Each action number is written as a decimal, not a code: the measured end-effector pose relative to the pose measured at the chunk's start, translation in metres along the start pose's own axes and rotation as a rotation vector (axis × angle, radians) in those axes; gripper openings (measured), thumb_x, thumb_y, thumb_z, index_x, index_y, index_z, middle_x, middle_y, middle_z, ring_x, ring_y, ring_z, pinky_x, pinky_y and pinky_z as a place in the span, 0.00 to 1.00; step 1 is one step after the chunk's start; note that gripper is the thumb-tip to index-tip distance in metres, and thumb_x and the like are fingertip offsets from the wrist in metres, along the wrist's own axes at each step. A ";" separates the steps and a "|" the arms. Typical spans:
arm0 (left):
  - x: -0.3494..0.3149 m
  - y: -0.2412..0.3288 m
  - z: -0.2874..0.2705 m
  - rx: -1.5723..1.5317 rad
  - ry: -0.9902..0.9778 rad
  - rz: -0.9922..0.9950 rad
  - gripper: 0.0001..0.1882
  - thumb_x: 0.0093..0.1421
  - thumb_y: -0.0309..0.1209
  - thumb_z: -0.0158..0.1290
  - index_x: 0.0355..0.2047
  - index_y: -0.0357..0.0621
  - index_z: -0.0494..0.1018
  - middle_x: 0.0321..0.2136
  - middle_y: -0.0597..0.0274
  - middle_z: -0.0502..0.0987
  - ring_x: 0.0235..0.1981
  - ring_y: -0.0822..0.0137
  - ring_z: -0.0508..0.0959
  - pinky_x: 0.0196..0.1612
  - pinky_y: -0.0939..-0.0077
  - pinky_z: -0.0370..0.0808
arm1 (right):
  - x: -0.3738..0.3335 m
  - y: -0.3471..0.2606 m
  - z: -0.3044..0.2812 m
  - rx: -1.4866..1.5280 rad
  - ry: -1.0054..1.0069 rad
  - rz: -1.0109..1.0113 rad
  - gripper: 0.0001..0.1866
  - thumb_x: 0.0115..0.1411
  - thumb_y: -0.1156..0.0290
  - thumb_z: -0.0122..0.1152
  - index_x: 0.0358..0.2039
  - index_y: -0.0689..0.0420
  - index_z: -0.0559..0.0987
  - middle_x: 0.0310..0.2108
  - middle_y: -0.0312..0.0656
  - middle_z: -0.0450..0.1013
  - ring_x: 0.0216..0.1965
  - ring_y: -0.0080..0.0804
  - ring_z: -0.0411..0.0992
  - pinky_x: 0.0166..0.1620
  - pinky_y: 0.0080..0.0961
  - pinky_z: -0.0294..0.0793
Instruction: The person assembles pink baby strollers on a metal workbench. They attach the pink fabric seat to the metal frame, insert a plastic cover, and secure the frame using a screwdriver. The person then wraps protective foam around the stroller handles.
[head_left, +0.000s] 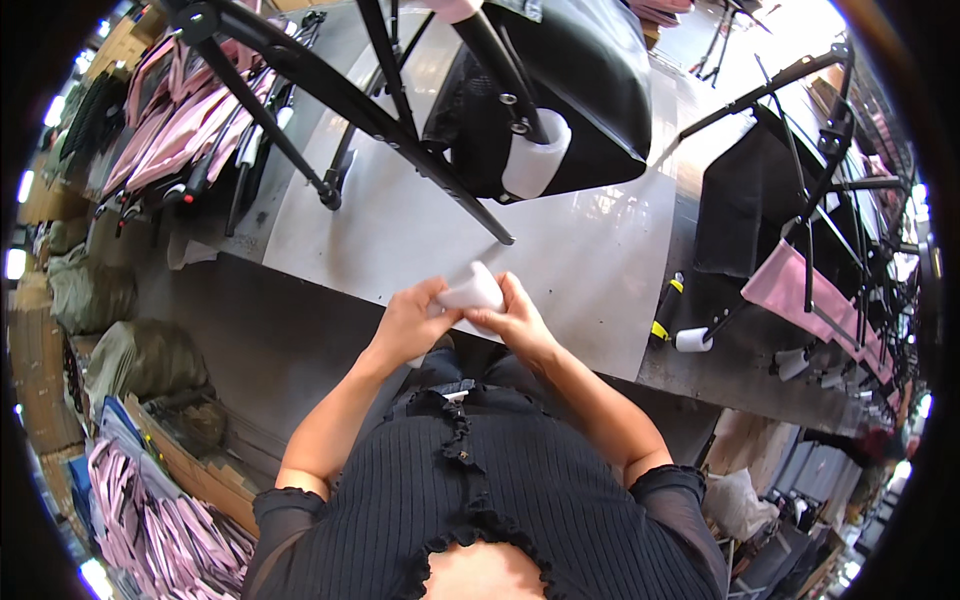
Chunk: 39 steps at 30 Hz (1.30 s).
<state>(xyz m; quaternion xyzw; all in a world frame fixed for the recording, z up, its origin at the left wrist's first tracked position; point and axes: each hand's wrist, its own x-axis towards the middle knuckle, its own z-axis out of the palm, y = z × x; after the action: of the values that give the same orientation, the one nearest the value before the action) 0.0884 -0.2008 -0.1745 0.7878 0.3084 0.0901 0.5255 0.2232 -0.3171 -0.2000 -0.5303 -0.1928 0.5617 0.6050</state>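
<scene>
Between both hands is a white foam sleeve (474,291), bent and curled at its top. My left hand (409,322) grips its left side, and my right hand (514,318) pinches its right side with the thumb pressed in. Both are held just over the near edge of the work table (350,255). Beyond them stands a black tube frame (440,178), one of its legs ending on the table close to the foam. A similar white foam wrap (537,155) covers the end of another tube, beside a black fabric panel (590,90).
Folded pink fabric frames (190,120) are stacked on the left. Another black frame with a pink panel (800,295) rests at the right, near a yellow-and-black tool (666,308) and a white foam-covered end (692,340). Cartons (190,450) and sacks (145,365) line the lower left.
</scene>
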 end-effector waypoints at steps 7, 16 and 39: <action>0.063 0.016 -0.006 0.226 0.407 0.131 0.13 0.50 0.34 0.58 0.27 0.38 0.67 0.23 0.48 0.75 0.27 0.46 0.76 0.30 0.60 0.71 | 0.077 -0.014 -0.012 0.056 0.114 -0.354 0.26 0.55 0.69 0.62 0.48 0.56 0.59 0.46 0.40 0.58 0.50 0.28 0.58 0.55 0.25 0.57; 0.065 0.028 -0.012 0.351 0.306 -0.035 0.15 0.49 0.36 0.59 0.31 0.39 0.70 0.24 0.52 0.77 0.28 0.50 0.77 0.33 0.63 0.72 | 0.082 -0.007 -0.019 0.159 0.057 -0.427 0.27 0.55 0.75 0.58 0.52 0.53 0.56 0.48 0.36 0.54 0.55 0.29 0.52 0.60 0.28 0.47; 0.038 0.013 -0.008 -0.482 0.585 0.062 0.12 0.47 0.25 0.53 0.27 0.41 0.60 0.27 0.61 0.65 0.32 0.66 0.68 0.41 0.71 0.70 | 0.050 0.005 0.019 -0.136 -0.042 -0.124 0.19 0.66 0.60 0.42 0.49 0.63 0.69 0.41 0.44 0.68 0.42 0.29 0.65 0.48 0.24 0.63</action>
<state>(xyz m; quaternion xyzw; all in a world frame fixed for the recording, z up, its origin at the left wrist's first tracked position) 0.1197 -0.1765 -0.1667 0.5914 0.3913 0.3971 0.5826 0.2196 -0.2660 -0.2151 -0.5453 -0.2757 0.5199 0.5969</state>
